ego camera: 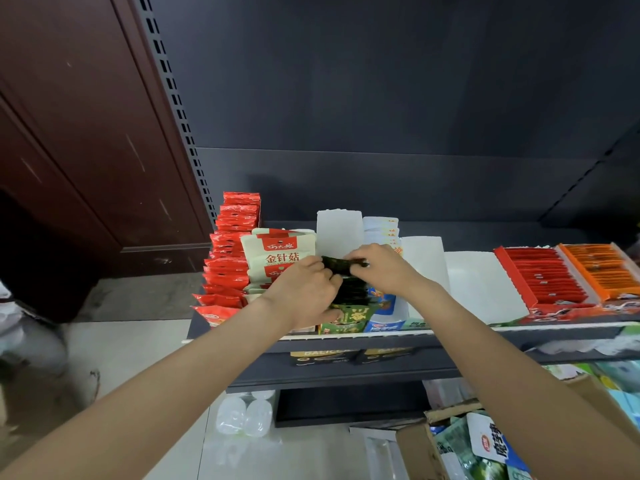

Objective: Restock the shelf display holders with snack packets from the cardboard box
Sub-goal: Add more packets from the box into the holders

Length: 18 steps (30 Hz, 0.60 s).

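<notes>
Both my hands reach over the green display holder [341, 323] on the dark shelf [450, 341]. My left hand [304, 289] and my right hand [384, 271] pinch the two ends of a dark green snack packet [341, 264] held above the row of dark green packets [351, 292] standing in that holder. White back flaps of holders [337, 233] rise behind my hands. The cardboard box [422, 452] sits on the floor at the bottom right, with green and blue packets [485, 445] inside.
Red packets [232, 258] and white-and-red packets [277, 254] fill holders to the left. A blue holder [382, 323], red tray [547, 278] and orange tray [602, 268] stand to the right. Plastic bottles [242, 415] lie below the shelf. A brown cabinet [86, 133] stands at left.
</notes>
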{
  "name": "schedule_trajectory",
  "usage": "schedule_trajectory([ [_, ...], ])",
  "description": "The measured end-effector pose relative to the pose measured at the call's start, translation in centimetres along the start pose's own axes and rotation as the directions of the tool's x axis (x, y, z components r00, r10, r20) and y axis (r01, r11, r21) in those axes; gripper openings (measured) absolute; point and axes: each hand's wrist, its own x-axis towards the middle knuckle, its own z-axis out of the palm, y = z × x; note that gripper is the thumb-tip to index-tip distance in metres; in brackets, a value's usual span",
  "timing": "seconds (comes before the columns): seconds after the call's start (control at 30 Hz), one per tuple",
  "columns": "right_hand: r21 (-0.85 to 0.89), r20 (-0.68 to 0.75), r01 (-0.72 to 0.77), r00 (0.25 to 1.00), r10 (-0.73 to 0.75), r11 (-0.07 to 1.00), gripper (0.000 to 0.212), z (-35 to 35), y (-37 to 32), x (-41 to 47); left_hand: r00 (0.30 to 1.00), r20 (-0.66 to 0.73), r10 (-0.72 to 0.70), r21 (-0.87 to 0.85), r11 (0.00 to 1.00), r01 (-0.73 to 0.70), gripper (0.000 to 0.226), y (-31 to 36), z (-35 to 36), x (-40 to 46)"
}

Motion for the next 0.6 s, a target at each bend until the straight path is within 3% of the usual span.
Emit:
schedule_trajectory([
  [0.23, -0.037, -0.151, -0.024, 0.988, 0.019, 0.999, 0.032, 0.8, -0.5, -0.5, 1.0, -0.014, -0.014, 0.006, 1.0, 0.015, 0.052, 0.2, -0.2, -0.3],
  [0.4, -0.053, -0.067, -0.061, 0.996, 0.057, 0.997, 0.04, 1.0, -0.5, -0.1, 1.0, -0.017, -0.013, -0.011, 1.0, 0.013, 0.049, 0.2, -0.6, -0.5],
  [0.5, 0.072, 0.058, -0.094, 0.994, 0.09, 0.993, 0.032, -0.2, -0.2, -0.4, 1.0, -0.012, -0.021, -0.054, 0.998, 0.02, 0.05, 0.0, -1.0, -0.8],
  [0.6, 0.265, -0.008, -0.096, 0.995, 0.102, 0.959, 0.03, -1.3, -0.3, -2.3, 0.997, -0.034, -0.066, -0.146, 0.987, 0.06, 0.057, 0.1, -1.4, -1.1],
])
